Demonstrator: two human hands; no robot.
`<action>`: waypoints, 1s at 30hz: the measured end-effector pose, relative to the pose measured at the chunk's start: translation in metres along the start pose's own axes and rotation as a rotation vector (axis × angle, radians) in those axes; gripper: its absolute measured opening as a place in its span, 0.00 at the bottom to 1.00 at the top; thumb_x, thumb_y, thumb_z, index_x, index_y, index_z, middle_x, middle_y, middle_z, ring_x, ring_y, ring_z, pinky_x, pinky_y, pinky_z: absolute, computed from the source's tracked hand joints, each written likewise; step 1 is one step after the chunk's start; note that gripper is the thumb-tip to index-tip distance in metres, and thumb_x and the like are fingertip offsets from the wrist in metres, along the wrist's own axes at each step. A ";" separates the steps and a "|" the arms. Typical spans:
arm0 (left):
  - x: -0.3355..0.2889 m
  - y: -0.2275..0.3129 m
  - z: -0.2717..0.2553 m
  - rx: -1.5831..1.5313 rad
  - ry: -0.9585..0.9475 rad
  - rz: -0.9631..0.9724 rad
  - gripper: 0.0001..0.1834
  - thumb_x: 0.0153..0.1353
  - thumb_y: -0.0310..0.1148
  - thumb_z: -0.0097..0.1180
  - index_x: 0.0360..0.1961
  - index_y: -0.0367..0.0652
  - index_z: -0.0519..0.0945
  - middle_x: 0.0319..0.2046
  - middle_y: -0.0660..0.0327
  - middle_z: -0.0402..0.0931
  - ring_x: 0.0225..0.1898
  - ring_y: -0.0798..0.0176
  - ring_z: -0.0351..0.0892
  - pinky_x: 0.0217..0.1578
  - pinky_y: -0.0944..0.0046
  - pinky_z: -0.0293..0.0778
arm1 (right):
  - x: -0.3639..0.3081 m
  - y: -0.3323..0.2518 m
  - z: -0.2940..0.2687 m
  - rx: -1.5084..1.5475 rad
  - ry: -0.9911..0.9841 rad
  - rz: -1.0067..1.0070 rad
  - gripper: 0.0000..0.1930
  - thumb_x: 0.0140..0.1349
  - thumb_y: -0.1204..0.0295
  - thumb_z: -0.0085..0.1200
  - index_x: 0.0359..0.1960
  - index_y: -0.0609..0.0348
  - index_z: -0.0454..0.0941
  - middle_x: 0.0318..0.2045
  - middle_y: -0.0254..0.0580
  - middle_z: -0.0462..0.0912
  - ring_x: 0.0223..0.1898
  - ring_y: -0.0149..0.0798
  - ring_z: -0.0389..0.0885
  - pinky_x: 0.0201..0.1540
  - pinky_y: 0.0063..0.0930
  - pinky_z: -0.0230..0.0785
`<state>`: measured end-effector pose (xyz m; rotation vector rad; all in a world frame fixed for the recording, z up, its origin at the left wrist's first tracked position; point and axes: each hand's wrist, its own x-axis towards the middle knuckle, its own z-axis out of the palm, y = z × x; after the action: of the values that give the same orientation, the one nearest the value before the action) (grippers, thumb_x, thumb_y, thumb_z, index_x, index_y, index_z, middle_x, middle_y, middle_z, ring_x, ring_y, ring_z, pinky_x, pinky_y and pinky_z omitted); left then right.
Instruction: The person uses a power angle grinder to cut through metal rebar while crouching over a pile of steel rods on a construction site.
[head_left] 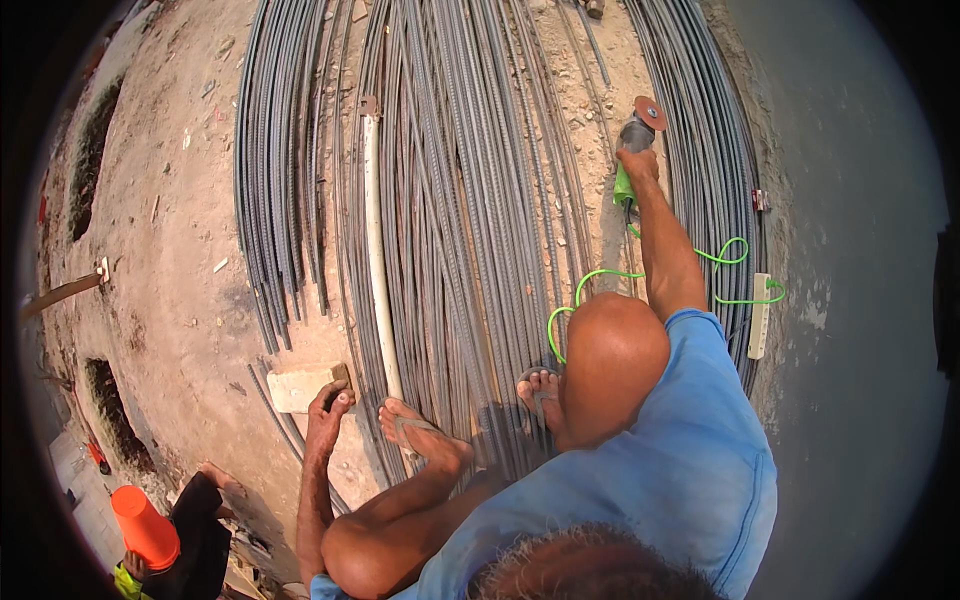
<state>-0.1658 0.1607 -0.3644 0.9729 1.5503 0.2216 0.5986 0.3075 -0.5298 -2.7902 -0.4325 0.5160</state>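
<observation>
My right hand point(638, 165) is stretched forward, wrapped round an angle grinder point(633, 135) with a grey head, a green body and a reddish disc. The grinder is over a strip of ground between two rows of steel bars. My left hand point(328, 402) is low at the left, fingers curled in at the corner of a pale block point(300, 387). What those fingers hold, if anything, is too small to make out. Ribbed steel bars point(470, 180) lie lengthwise under my sandalled feet. A white pipe point(377, 230) with a rusty metal end rests on them.
A bright green cable point(590, 277) loops past my right knee to a white power strip point(759, 316). More bars point(690, 90) run along the right, beside grey ground. At lower left, another person's hand holds an orange bucket point(145, 527). Two trenches point(95, 160) cut the dirt at far left.
</observation>
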 end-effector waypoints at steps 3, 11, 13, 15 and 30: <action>-0.005 -0.008 0.009 0.010 -0.014 0.010 0.34 0.67 0.52 0.63 0.60 0.32 0.76 0.48 0.49 0.83 0.51 0.54 0.83 0.57 0.55 0.77 | 0.000 -0.001 0.004 0.020 -0.022 0.026 0.44 0.47 0.50 0.70 0.59 0.73 0.74 0.57 0.63 0.81 0.57 0.59 0.82 0.60 0.47 0.73; -0.008 -0.024 0.020 -0.109 0.010 0.028 0.31 0.68 0.49 0.63 0.59 0.32 0.77 0.48 0.52 0.82 0.51 0.57 0.82 0.56 0.57 0.77 | -0.009 -0.004 0.002 -0.056 -0.100 -0.022 0.41 0.51 0.48 0.66 0.57 0.73 0.77 0.56 0.66 0.81 0.58 0.63 0.80 0.62 0.49 0.71; 0.000 -0.030 0.024 -0.090 0.018 0.031 0.29 0.68 0.47 0.63 0.59 0.32 0.78 0.49 0.52 0.82 0.52 0.58 0.82 0.56 0.56 0.77 | -0.009 0.002 -0.002 -0.106 -0.106 -0.075 0.41 0.51 0.46 0.65 0.56 0.73 0.77 0.55 0.67 0.81 0.57 0.63 0.81 0.61 0.51 0.72; 0.007 -0.026 0.029 -0.122 0.023 0.036 0.26 0.67 0.43 0.63 0.58 0.33 0.80 0.50 0.52 0.82 0.52 0.59 0.81 0.56 0.57 0.76 | -0.008 0.011 -0.009 -0.153 -0.069 -0.146 0.41 0.51 0.45 0.65 0.55 0.73 0.78 0.54 0.67 0.82 0.56 0.63 0.82 0.59 0.52 0.73; -0.001 -0.077 0.058 -0.367 0.052 0.031 0.28 0.67 0.46 0.64 0.57 0.33 0.80 0.46 0.52 0.83 0.49 0.59 0.82 0.50 0.58 0.79 | -0.020 0.054 0.013 0.269 -0.082 -0.127 0.38 0.58 0.47 0.64 0.47 0.82 0.78 0.40 0.63 0.84 0.37 0.54 0.86 0.39 0.47 0.74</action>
<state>-0.1484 0.0896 -0.4270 0.7056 1.4755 0.5366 0.5891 0.2533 -0.5522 -2.4741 -0.5127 0.6125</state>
